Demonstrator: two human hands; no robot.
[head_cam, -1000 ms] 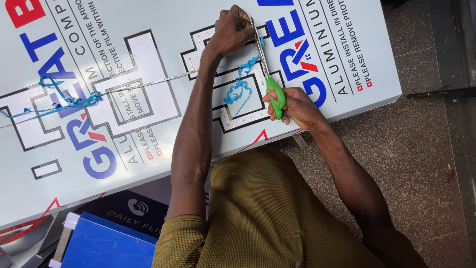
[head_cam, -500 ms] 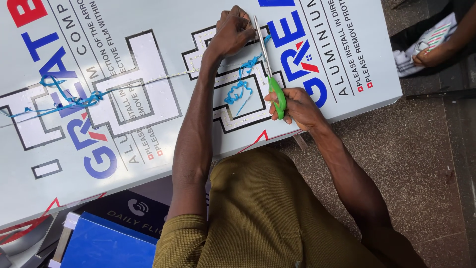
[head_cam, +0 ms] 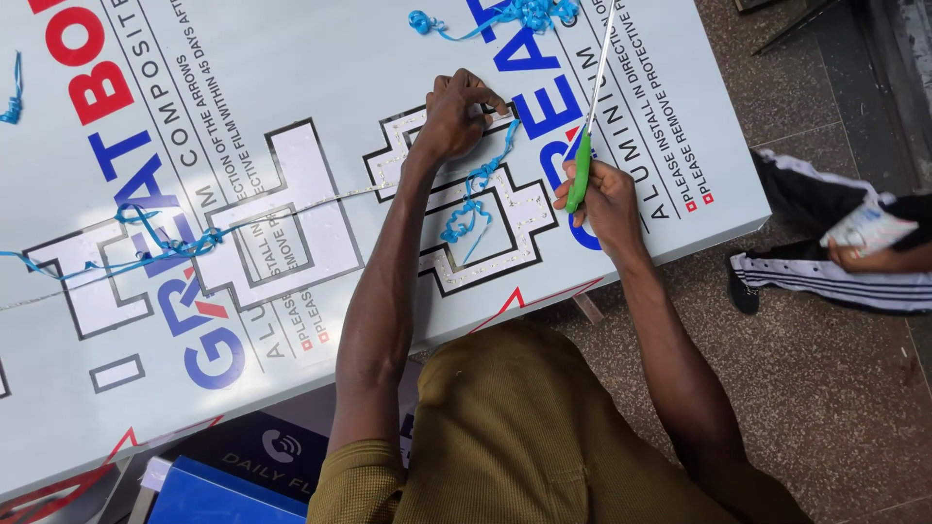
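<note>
The right hand is clenched around the green handle of a long thin tool, gripping it near its lower end. The tool lies close to upright in the head view, its long axis running from the handle at the hand up and slightly right, with the slim metal blade pointing away from the person toward the far edge of the panel. The blade's tip ends beside a tangle of blue film curls near the top of the view.

The left hand rests on the panel just left of the tool, fingers bent and pressing down on a white cut-out outline; whether it pinches anything I cannot tell. A blue film strip curls from under that hand down across the outlined shape, between the two forearms.

The panel is a large white sheet with blue and red lettering and black-edged shapes, lying flat and tilted across the view. More blue film shavings trail over its left part. A blue box sits below the panel's near edge. On the stone floor to the right, another person's hand holds a small white packet beside dark striped trousers.
</note>
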